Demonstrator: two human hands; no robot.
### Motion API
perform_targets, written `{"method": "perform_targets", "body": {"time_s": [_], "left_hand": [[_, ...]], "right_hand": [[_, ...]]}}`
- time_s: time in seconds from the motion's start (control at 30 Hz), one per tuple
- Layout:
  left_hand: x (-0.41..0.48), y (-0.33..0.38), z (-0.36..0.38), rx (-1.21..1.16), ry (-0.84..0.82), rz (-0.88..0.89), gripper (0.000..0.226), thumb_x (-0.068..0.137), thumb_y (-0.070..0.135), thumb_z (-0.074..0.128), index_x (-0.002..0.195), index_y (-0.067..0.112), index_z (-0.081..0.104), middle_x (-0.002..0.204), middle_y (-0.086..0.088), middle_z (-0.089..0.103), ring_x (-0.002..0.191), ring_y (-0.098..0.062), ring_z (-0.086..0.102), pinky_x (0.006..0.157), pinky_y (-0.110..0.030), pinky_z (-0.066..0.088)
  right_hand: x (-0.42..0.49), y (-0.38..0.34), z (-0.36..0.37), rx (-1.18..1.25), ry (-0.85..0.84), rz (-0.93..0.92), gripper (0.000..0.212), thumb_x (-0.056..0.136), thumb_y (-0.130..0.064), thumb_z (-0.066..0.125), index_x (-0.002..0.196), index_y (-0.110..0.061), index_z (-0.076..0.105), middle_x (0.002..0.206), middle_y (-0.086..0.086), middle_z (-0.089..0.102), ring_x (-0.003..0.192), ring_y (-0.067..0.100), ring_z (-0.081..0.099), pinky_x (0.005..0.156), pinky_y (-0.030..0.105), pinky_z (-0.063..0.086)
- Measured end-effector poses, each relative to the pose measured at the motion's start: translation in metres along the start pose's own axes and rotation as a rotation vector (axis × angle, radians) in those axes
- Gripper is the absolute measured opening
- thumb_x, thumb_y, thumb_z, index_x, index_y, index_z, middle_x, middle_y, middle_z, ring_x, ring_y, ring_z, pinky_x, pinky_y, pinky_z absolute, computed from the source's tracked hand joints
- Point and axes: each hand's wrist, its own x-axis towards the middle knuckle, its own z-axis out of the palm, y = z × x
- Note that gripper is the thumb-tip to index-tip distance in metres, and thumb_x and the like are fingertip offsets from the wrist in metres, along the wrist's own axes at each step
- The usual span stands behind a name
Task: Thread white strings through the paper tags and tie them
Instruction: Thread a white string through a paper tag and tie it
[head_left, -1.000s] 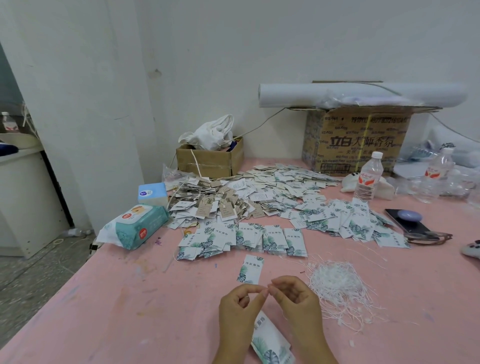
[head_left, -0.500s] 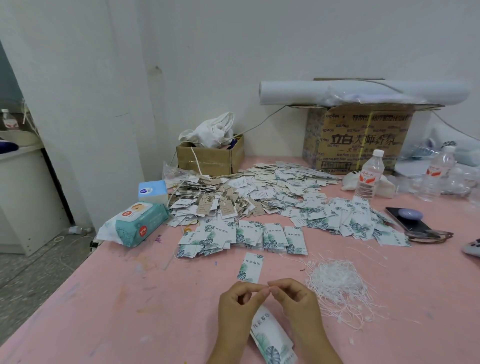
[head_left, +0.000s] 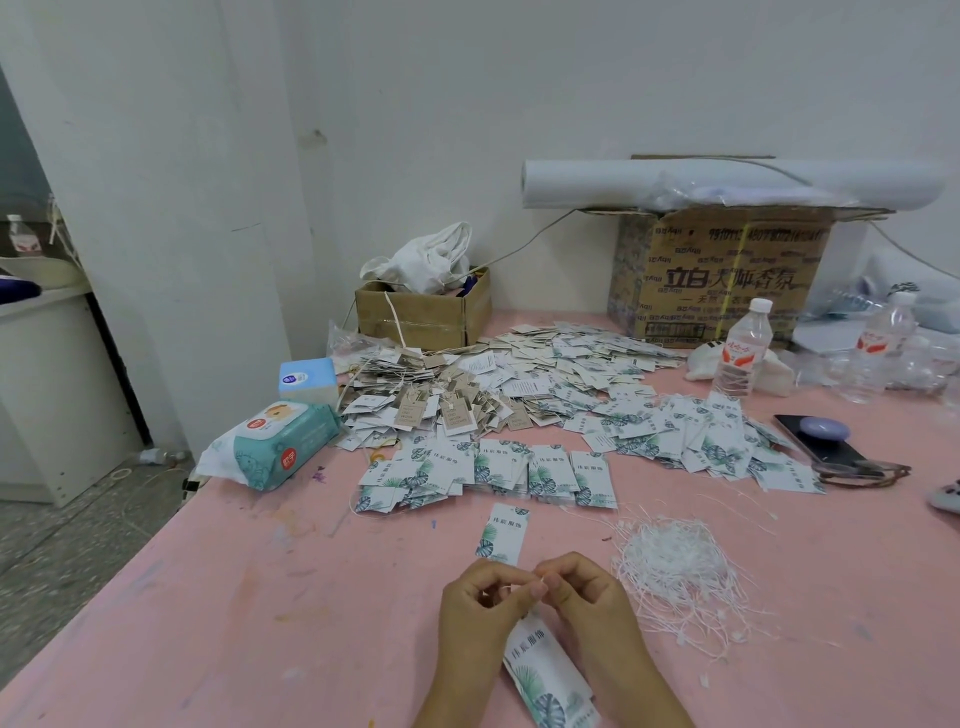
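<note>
The left hand (head_left: 478, 603) and right hand (head_left: 592, 597) meet fingertip to fingertip, each pinching the string (head_left: 540, 576), probably to tighten a knot. Its tag (head_left: 545, 670) dangles just below them. The spare strings (head_left: 670, 566) lie handy, right of the right hand.

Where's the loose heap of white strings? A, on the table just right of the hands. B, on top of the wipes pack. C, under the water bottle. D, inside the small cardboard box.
A: the heap of white strings lies on the pink table, close beside the right hand on its outer side.
</note>
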Motion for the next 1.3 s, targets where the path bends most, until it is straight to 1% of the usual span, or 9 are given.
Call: {"method": "perform_targets", "body": {"time_s": [0.27, 0.47, 0.53, 0.63, 0.7, 0.8, 0.93, 1.1, 1.3], "left_hand": [[0.002, -0.004, -0.001, 0.042, 0.013, 0.005, 0.011, 0.058, 0.018, 0.086, 0.063, 0.018, 0.076, 0.06, 0.004, 0.058, 0.054, -0.006, 0.045, 0.055, -0.017, 0.038], [0.001, -0.003, -0.001, 0.003, -0.021, -0.018, 0.02, 0.052, 0.027, 0.084, 0.064, 0.014, 0.074, 0.075, -0.027, 0.061, 0.064, -0.021, 0.05, 0.062, -0.029, 0.042], [0.002, -0.003, -0.002, 0.003, -0.005, -0.028, 0.019, 0.053, 0.027, 0.084, 0.064, 0.015, 0.075, 0.073, -0.023, 0.062, 0.065, -0.021, 0.05, 0.062, -0.029, 0.042], [0.002, -0.002, -0.003, -0.025, -0.01, -0.056, 0.012, 0.061, 0.026, 0.08, 0.068, 0.016, 0.076, 0.07, -0.005, 0.065, 0.067, -0.019, 0.053, 0.065, -0.03, 0.045], [0.003, -0.001, -0.005, -0.124, 0.035, -0.113, 0.005, 0.075, 0.018, 0.075, 0.072, 0.016, 0.077, 0.068, -0.001, 0.067, 0.065, -0.012, 0.057, 0.063, -0.025, 0.047], [0.009, -0.001, -0.01, -0.343, 0.202, -0.246, 0.011, 0.08, 0.02, 0.068, 0.074, 0.015, 0.077, 0.056, 0.005, 0.059, 0.048, -0.004, 0.05, 0.05, -0.021, 0.044], [0.019, 0.007, -0.009, -0.553, 0.291, -0.315, 0.014, 0.077, 0.028, 0.069, 0.074, 0.014, 0.069, 0.048, 0.002, 0.046, 0.038, -0.007, 0.042, 0.039, -0.02, 0.04], [0.049, 0.022, 0.004, -0.724, 0.364, -0.328, 0.03, 0.067, 0.042, 0.074, 0.077, 0.017, 0.061, 0.05, 0.004, 0.041, 0.048, -0.012, 0.038, 0.055, -0.03, 0.041], [0.062, 0.026, -0.005, -0.723, 0.426, -0.293, 0.026, 0.069, 0.036, 0.076, 0.084, 0.019, 0.064, 0.059, 0.007, 0.044, 0.052, -0.007, 0.036, 0.052, -0.02, 0.033]], "right_hand": [[0.002, 0.0, 0.002, 0.039, 0.013, -0.023, 0.013, 0.068, 0.005, 0.064, 0.076, 0.012, 0.057, 0.073, 0.025, 0.059, 0.076, 0.035, 0.058, 0.076, 0.047, 0.051], [0.001, 0.002, -0.001, 0.043, 0.0, -0.023, 0.012, 0.067, 0.005, 0.066, 0.074, 0.011, 0.059, 0.071, 0.025, 0.06, 0.069, 0.034, 0.063, 0.066, 0.037, 0.058], [0.001, 0.003, -0.003, 0.033, -0.003, -0.021, 0.014, 0.067, 0.003, 0.067, 0.075, 0.012, 0.06, 0.073, 0.027, 0.061, 0.072, 0.037, 0.064, 0.07, 0.041, 0.057], [-0.001, 0.004, -0.006, -0.165, 0.019, -0.077, 0.01, 0.072, -0.007, 0.072, 0.079, -0.001, 0.071, 0.083, 0.023, 0.068, 0.079, 0.036, 0.063, 0.077, 0.047, 0.051], [-0.003, 0.005, -0.006, -0.415, 0.015, -0.16, 0.018, 0.078, -0.007, 0.073, 0.091, -0.018, 0.075, 0.09, 0.009, 0.072, 0.081, 0.025, 0.065, 0.074, 0.037, 0.054], [-0.005, 0.006, -0.003, -0.605, -0.011, -0.218, 0.046, 0.078, -0.004, 0.075, 0.114, -0.033, 0.066, 0.106, -0.008, 0.07, 0.097, 0.008, 0.063, 0.084, 0.026, 0.052], [-0.008, 0.005, 0.005, -0.736, -0.074, -0.144, 0.059, 0.078, -0.018, 0.077, 0.125, -0.043, 0.051, 0.111, -0.022, 0.065, 0.101, -0.001, 0.059, 0.086, 0.016, 0.049], [-0.012, 0.001, 0.01, -0.8, -0.114, -0.099, 0.044, 0.086, -0.011, 0.069, 0.118, -0.039, 0.058, 0.093, -0.004, 0.071, 0.071, 0.0, 0.061, 0.067, 0.017, 0.049], [-0.011, -0.005, 0.003, -0.624, 0.031, -0.109, 0.009, 0.09, -0.006, 0.063, 0.092, -0.013, 0.067, 0.087, 0.004, 0.074, 0.077, 0.017, 0.068, 0.065, 0.026, 0.05]]}}
